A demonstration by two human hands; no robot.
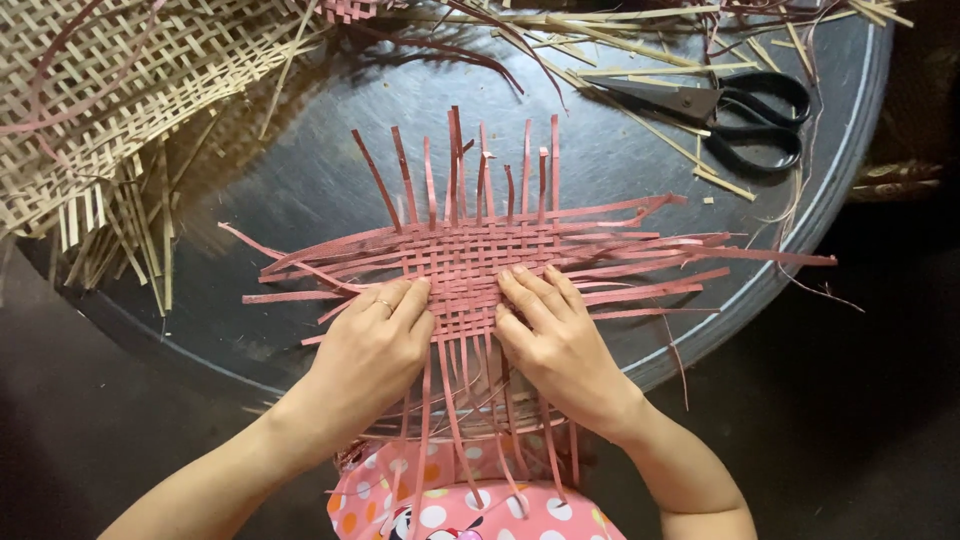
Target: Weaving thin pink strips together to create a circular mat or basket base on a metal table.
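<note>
Pressing flat on a half-woven pink strip mat [470,262] at the near edge of a round dark surface [300,190].

Left hand [375,345] laid palm down, fingers together, fingertips on the mat's near left part, ring on one finger; right hand [550,335] likewise flat, fingers close together, on the near right part, nothing pinched in either. Loose pink strip ends fanning out towards far, left and right edges, near ends hanging over the rim above a dotted pink garment [450,510]. Black scissors [730,115] near the far right edge, among pale strips [620,50]. Pale woven sheet [120,90] spread over the far left edge.
</note>
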